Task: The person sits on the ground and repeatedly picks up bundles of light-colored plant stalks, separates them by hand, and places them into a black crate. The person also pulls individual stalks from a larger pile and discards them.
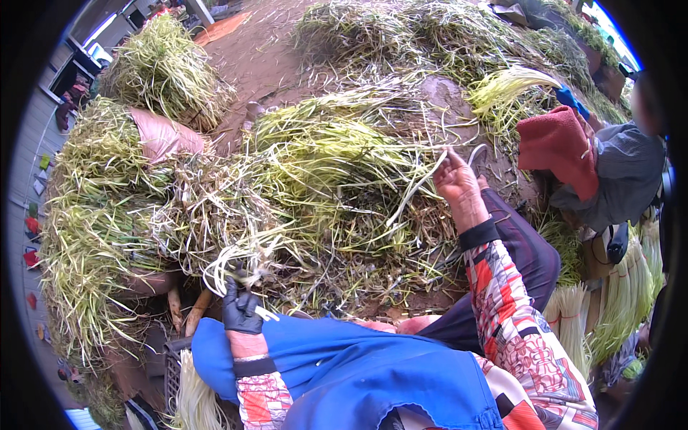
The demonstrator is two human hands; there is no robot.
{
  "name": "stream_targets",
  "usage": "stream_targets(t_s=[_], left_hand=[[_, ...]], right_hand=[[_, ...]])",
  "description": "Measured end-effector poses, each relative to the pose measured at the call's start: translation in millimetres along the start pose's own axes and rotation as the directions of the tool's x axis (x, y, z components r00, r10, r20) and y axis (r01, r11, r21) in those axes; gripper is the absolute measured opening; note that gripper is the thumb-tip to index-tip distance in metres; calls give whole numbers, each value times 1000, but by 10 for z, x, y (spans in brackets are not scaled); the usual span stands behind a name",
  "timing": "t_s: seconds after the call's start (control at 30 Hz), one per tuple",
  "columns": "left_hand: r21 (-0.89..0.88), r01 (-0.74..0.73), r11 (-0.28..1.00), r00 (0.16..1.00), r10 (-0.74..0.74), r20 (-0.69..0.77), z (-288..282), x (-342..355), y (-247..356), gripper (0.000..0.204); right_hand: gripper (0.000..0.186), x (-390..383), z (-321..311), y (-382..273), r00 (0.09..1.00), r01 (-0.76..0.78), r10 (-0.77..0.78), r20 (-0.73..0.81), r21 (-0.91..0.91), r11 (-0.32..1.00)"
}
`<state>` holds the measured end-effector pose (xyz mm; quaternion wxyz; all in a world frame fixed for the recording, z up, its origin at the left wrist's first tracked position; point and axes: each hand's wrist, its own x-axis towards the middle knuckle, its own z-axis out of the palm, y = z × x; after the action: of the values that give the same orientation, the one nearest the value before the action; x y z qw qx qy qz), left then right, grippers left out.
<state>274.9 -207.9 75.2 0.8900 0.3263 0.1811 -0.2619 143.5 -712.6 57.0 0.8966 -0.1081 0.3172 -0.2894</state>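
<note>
The left hand [244, 312] wears a black glove. Its fingers are closed around a small bunch of white stalks [247, 259]. The stalks curl out past the top of this hand, and a few short white ends poke out on its right side. The right hand [459, 183] has no glove. It is up higher, well apart from the left hand. Its fingertips are pinched together on one long pale stalk [418, 192], which hangs down to the left of this hand.

Between the two hands, and just past them, lies a big messy pile of green and yellow stalks [322, 154]. Dry brown bits are mixed in near the left hand. To the left of the left hand is another big green heap [93, 236]. A pink cloth [166, 136] lies on the heaps, farther away than the left hand. Below the left hand, a dark crate [174, 369] stands beside some long pale stalks [195, 398]. A blue apron [351, 365] spreads out just right of the left hand.

To the right of the right hand sits another person, with a red cloth [555, 150]. That person's blue glove [571, 100] holds a bunch of yellow-green stalks [516, 86]. Below the right hand and off to its right stand tied bundles [570, 315] of pale stalks.
</note>
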Motion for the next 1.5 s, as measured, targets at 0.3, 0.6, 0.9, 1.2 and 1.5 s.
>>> stream_targets(t_s=[0.3,0.6,0.9,1.2,1.5], left_hand=[[403,406,820,914,-365,-177,13,-136,-1534,27],[277,695,664,711,-691,-129,194,-352,-1595,39],[201,611,766,760,-638,123,217,-262,-1208,40],[-7,192,981,981,-192,27,-14,235,35,37],[-26,695,719,719,-694,35,17,148,-1174,49]], right_hand=[[15,-699,-337,1589,921,-376,368,-127,-542,752],[12,-843,-607,2010,942,-328,297,-157,-624,709],[20,-557,-1335,1507,893,412,163,421,-613,-675],[12,10,-1530,960,946,218,-19,325,-675,-705],[14,505,-1488,951,932,123,-158,326,-696,-708]])
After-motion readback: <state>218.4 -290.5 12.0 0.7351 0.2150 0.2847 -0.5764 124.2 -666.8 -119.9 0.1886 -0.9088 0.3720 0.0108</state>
